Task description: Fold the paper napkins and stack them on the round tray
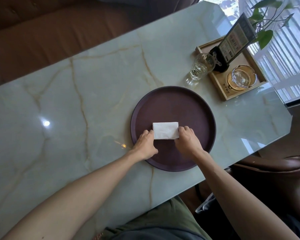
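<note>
Both forearms lower frame; left hand (pixel 145 144), right hand (pixel 188 139) fingers pinch folded napkin (pixel 165 130) ends on round tray (pixel 189 104). Risk: uneven release skews stack, fold springs open.

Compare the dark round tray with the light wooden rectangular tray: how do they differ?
The dark round tray is circular, brownish-purple and sits under both hands; the light wooden rectangular tray is pale, straight-sided and lies farther off by the window. The round one holds only a folded white napkin; the wooden one holds a glass ashtray and a card stand. Both rest on the marble table.
</note>
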The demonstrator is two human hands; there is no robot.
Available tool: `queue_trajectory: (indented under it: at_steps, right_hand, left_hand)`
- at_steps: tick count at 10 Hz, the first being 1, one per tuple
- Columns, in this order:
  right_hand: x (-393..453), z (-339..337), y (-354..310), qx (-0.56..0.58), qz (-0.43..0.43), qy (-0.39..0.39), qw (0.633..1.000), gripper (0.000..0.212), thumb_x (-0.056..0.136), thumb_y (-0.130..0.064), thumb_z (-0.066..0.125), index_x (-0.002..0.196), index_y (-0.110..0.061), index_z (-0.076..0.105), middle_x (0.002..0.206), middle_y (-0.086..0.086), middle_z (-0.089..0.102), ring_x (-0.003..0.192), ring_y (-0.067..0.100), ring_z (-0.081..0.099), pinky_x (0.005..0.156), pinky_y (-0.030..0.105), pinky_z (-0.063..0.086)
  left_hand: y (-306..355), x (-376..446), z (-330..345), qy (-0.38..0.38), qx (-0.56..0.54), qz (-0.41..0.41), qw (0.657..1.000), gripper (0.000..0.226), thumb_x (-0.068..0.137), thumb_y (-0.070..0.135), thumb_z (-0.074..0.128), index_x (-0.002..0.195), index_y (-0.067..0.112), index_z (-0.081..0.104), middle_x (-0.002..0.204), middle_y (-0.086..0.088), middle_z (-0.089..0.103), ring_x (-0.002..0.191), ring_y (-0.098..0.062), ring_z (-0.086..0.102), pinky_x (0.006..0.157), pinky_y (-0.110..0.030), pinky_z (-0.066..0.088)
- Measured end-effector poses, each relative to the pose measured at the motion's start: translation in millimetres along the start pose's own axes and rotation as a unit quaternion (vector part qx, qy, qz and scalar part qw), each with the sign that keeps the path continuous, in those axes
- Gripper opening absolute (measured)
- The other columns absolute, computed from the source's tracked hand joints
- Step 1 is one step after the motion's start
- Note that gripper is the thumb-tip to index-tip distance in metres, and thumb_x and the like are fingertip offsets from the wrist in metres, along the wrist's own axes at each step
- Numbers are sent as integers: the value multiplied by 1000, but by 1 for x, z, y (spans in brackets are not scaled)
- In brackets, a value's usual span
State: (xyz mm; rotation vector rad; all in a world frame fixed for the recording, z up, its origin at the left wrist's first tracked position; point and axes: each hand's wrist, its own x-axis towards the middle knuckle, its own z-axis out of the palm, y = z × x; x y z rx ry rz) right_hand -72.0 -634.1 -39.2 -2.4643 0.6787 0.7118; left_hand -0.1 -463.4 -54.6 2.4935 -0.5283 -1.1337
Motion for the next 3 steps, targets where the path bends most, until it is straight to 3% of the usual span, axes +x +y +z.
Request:
queue_trajectory:
  at_steps: [1, 2, 3]
  right_hand:
    - [-6, -3, -4, -4, 19, 6, 1000, 29, 92, -16, 46, 118, -5, 53, 118, 14, 56, 113, 36, 51, 89, 47, 49]
    - [-12, -2, -11, -62, -6, 66, 996, 41, 90, -18, 50, 129, -6, 49, 122, 15, 57, 111, 38, 54, 88, 46, 47]
    - [-17, -7, -30, -93, -62, 81, 990, 54, 90, -24, 54, 141, -9, 45, 137, 12, 55, 122, 36, 53, 98, 45, 44]
  left_hand:
    - [-1, -3, -5, -12, 5, -4, 1000, 50, 70, 19, 80, 111, 8, 52, 115, -11, 50, 112, -32, 57, 90, -37, 47]
    - [-3, -8, -14, -3, 27, -2, 1000, 48, 76, 27, 77, 110, 9, 49, 117, -12, 51, 114, -33, 56, 91, -40, 47]
    - [-7, -17, -30, 9, 67, -4, 998, 45, 84, 34, 71, 115, 9, 50, 123, -12, 51, 120, -32, 53, 93, -41, 47]
